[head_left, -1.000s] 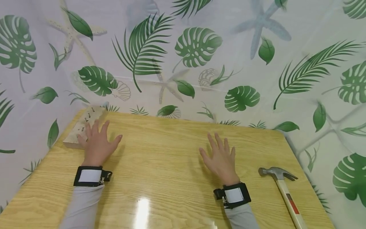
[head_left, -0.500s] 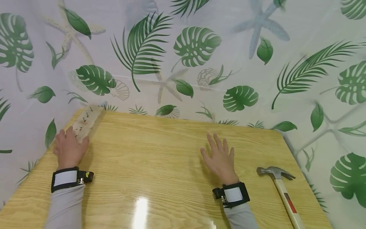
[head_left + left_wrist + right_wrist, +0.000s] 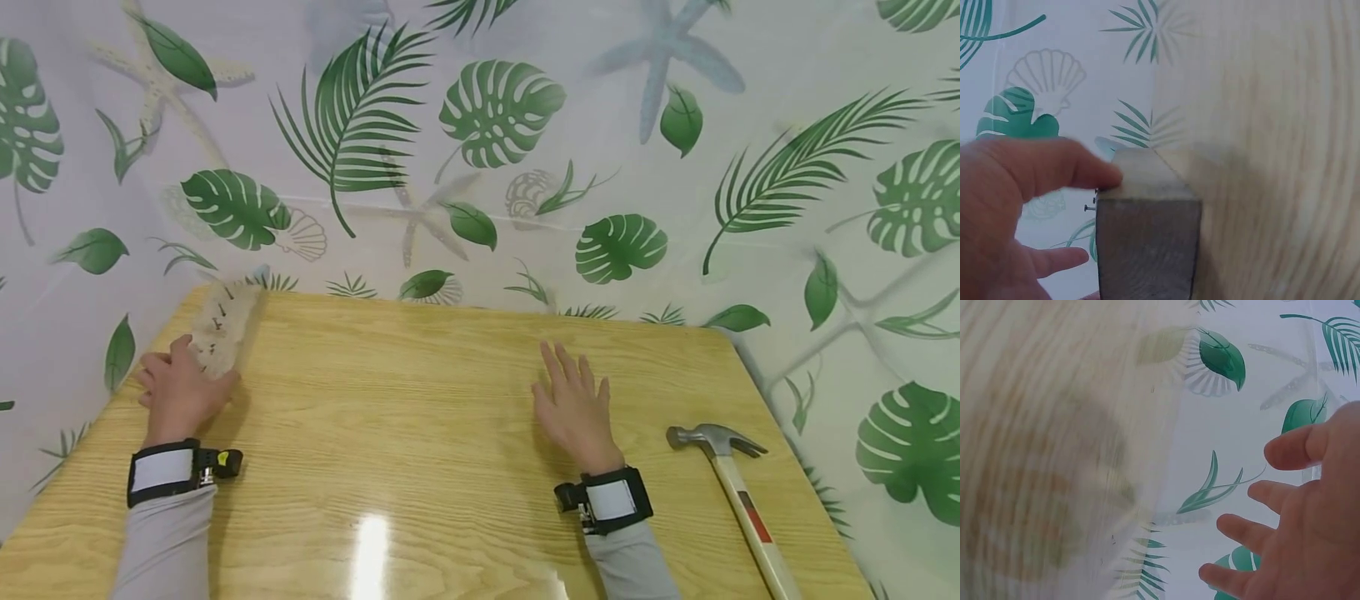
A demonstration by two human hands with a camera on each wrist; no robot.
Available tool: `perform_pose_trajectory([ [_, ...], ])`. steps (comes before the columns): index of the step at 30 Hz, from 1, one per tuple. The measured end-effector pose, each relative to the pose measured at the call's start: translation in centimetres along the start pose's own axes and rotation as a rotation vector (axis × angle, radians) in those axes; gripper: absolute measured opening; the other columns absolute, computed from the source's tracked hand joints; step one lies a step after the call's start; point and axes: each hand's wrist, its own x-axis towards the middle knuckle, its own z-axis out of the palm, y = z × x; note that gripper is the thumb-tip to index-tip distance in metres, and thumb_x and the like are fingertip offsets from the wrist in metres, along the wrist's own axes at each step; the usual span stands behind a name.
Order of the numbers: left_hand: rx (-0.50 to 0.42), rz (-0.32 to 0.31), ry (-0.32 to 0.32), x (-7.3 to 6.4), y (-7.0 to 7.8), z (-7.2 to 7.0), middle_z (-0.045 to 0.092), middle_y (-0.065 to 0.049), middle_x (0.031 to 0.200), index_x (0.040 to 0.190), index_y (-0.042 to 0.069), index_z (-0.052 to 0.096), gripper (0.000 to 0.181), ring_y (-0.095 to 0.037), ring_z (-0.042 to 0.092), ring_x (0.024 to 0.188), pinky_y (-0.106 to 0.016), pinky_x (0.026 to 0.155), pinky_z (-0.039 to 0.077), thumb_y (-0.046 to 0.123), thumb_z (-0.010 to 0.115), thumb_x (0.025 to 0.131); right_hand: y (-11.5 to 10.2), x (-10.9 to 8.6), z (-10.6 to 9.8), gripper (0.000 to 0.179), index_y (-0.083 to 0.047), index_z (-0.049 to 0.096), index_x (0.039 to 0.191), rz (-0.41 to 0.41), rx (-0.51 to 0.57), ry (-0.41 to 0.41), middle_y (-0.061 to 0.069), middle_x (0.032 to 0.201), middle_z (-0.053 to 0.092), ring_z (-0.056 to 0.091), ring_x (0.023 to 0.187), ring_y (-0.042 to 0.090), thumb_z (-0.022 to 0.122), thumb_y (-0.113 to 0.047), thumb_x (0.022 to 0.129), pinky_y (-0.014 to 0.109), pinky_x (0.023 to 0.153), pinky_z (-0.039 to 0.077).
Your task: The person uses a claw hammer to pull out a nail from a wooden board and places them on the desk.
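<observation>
At the table's far left lies a long pale wooden block (image 3: 231, 321) with several nails standing in its top face. My left hand (image 3: 182, 390) grips its near end, thumb on the right side and fingers round the left. In the left wrist view the thumb (image 3: 1069, 164) presses on a long side of the block (image 3: 1147, 250), next to its dark end face, and a few nails stick out past its edge. My right hand (image 3: 579, 412) holds nothing; its fingers are spread and relaxed over the middle right of the table, the hammer (image 3: 742, 492) off to its right.
The hammer's claw head points to the back, its wooden handle running towards the front edge. A wood-grain table (image 3: 390, 375) with rounded back corners spans the view. Behind and beside it hangs a leaf-patterned sheet (image 3: 480, 192).
My left hand has moved left from over the block to its near end and taken hold of it. The block's near end has swung slightly right. The right hand has stayed nearly in place.
</observation>
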Motion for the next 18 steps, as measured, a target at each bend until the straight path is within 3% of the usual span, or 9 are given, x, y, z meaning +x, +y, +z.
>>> perform_pose_trajectory([
  [5,0.040,0.005,-0.173,0.2,0.6,-0.3,0.006,-0.049,0.136,0.153,-0.016,-0.002,0.111,-0.062,0.021,0.121,-0.070,0.096,0.033,0.033,0.072,0.087,0.1,0.1,-0.1,0.061,-0.019,0.016,0.165,0.008,0.023,-0.019,0.014,0.169,0.019,0.007,0.154,0.048,0.033,-0.031,0.107,0.077,0.114,0.000],
  [8,0.070,0.072,-0.248,0.2,0.9,-0.2,0.013,-0.046,0.132,0.150,-0.018,0.009,0.107,-0.059,0.024,0.116,-0.062,0.088,0.038,0.034,0.075,0.084,0.1,0.1,-0.2,0.060,-0.018,0.016,0.165,0.009,0.043,-0.023,0.015,0.168,0.020,0.007,0.154,0.048,0.033,-0.029,0.107,0.077,0.114,-0.001],
  [11,0.094,0.127,-0.304,0.0,1.5,-0.2,0.021,-0.041,0.126,0.146,-0.020,0.019,0.107,-0.052,0.027,0.110,-0.052,0.080,0.038,0.037,0.080,0.079,0.2,0.1,-0.2,0.060,-0.017,0.018,0.164,0.011,0.058,-0.019,0.016,0.168,0.022,0.007,0.154,0.048,0.033,-0.027,0.107,0.076,0.115,-0.001],
  [14,0.124,0.158,-0.351,-0.2,2.2,0.0,0.025,-0.040,0.125,0.146,-0.021,0.019,0.113,-0.048,0.033,0.106,-0.049,0.078,0.042,0.042,0.082,0.077,0.3,0.1,-0.3,0.059,-0.016,0.019,0.164,0.014,0.068,-0.017,0.016,0.167,0.023,0.006,0.154,0.048,0.032,-0.025,0.107,0.076,0.115,-0.001],
  [18,0.132,0.183,-0.348,-0.2,3.1,0.8,0.030,-0.037,0.120,0.136,-0.024,0.028,0.099,-0.042,0.043,0.098,-0.043,0.075,0.046,0.047,0.075,0.086,0.3,0.1,-0.2,0.058,-0.014,0.020,0.164,0.016,0.069,-0.016,0.016,0.167,0.024,0.006,0.154,0.048,0.030,-0.026,0.107,0.076,0.115,-0.001],
])
